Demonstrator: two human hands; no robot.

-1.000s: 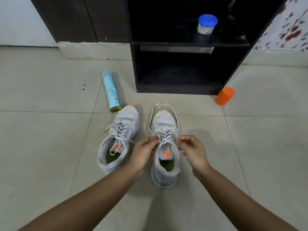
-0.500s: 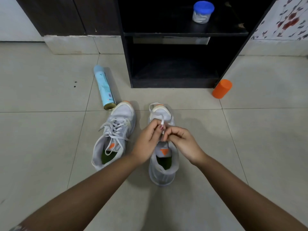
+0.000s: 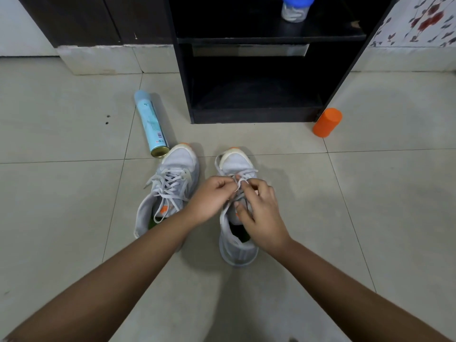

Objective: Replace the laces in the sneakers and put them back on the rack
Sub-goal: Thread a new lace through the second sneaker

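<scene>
While forearms converge over sneaker (image 3: pixel 236 162), left hand (image 3: pixel 211 199) and right hand (image 3: pixel 259 213) pinch lace (image 3: pixel 246 174), fingers (image 3: pixel 266 191) curled on it.

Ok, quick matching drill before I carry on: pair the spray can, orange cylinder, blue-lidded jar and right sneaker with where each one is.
Things:
1 spray can
2 orange cylinder
3 blue-lidded jar
4 right sneaker

Places:
A on the rack, upper shelf
B on the floor, its lace pinched by left hand and right hand
C lying by the left sneaker toe
D on the floor at the rack's right corner

Pairs: 1-C, 2-D, 3-A, 4-B
</scene>
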